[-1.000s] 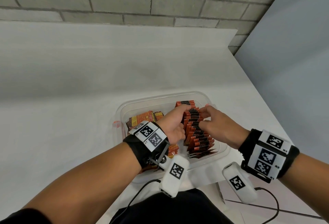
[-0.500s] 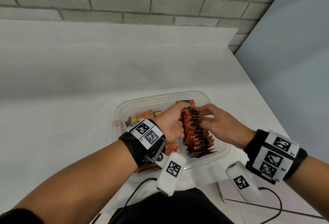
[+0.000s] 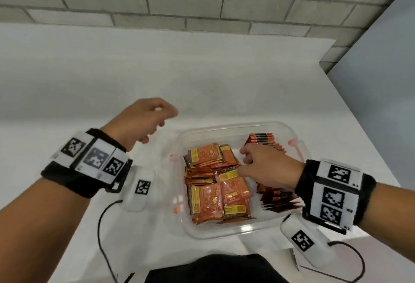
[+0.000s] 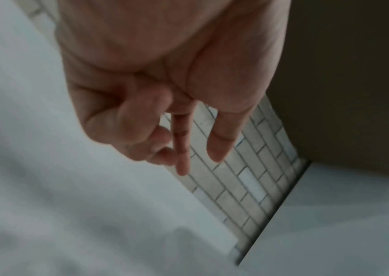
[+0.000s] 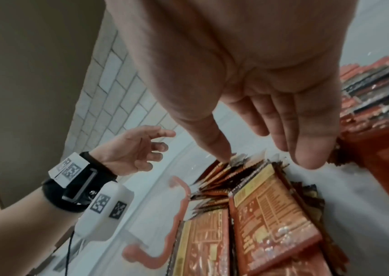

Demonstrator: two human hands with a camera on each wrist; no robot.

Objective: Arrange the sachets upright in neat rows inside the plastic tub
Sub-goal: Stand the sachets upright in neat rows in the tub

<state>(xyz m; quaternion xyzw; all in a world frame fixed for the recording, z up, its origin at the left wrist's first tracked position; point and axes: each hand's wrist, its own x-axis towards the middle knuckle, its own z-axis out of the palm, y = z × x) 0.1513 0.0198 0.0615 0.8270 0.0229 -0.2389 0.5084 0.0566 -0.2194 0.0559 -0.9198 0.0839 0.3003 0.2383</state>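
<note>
The clear plastic tub [image 3: 238, 231] sat on the white desk [image 3: 112, 80], near its front edge. Inside it, along the right side, a row of sachets [image 3: 261, 138] stood upright on edge, running from the far wall toward the near one. On the left side of the tub a loose pile of orange sachets [image 3: 211, 195] lay flat and overlapping, some tilted.

The right hand [image 3: 267, 168] was inside the tub, above the gap between the upright row and the flat pile. In the right wrist view its fingers [image 5: 306, 142] were stretched out nearly straight and close together, holding nothing, with the thumb tip touching or just above the far edges of the flat sachets. The upright row lay just beside the hand on its right, partly hidden beneath it in the head view.

The left hand [image 3: 143, 123] hung in the air outside the tub, to its left and beyond its far-left corner, well apart from the sachets. Its fingers [image 4: 181, 149] were loosely curled and empty, the thumb held slightly apart from them
</note>
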